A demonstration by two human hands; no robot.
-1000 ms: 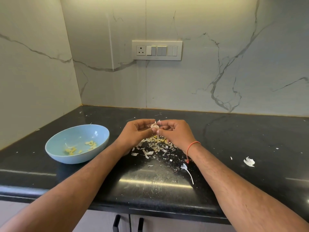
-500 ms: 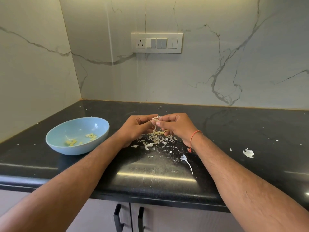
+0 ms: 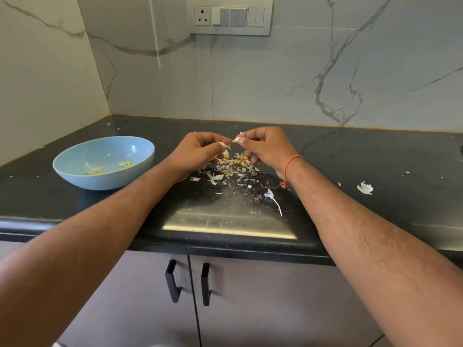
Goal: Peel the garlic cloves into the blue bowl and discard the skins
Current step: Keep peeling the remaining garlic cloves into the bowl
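My left hand (image 3: pixel 198 152) and my right hand (image 3: pixel 269 147) hover close together over a heap of garlic skins and cloves (image 3: pixel 234 166) on the black counter (image 3: pixel 225 221). Between thumb and fingers, my right hand pinches a small white garlic piece (image 3: pixel 236 139). My left hand pinches a strip of papery skin (image 3: pixel 224 145) at its fingertips. The two pieces are a little apart. The blue bowl (image 3: pixel 75 175) sits to the left of my left hand and holds a few peeled yellowish cloves (image 3: pixel 125 164).
Loose skin scraps lie on the counter, one long piece (image 3: pixel 271 196) near the front and one white piece (image 3: pixel 365 188) to the right. A marble wall with a switch panel (image 3: pixel 229 17) stands behind. Cabinet doors with black handles (image 3: pixel 172 284) are below the counter edge.
My hands have drawn slightly apart, so the skin in my left hand is separated from the piece in my right. The camera has tilted down, showing the cabinet doors.
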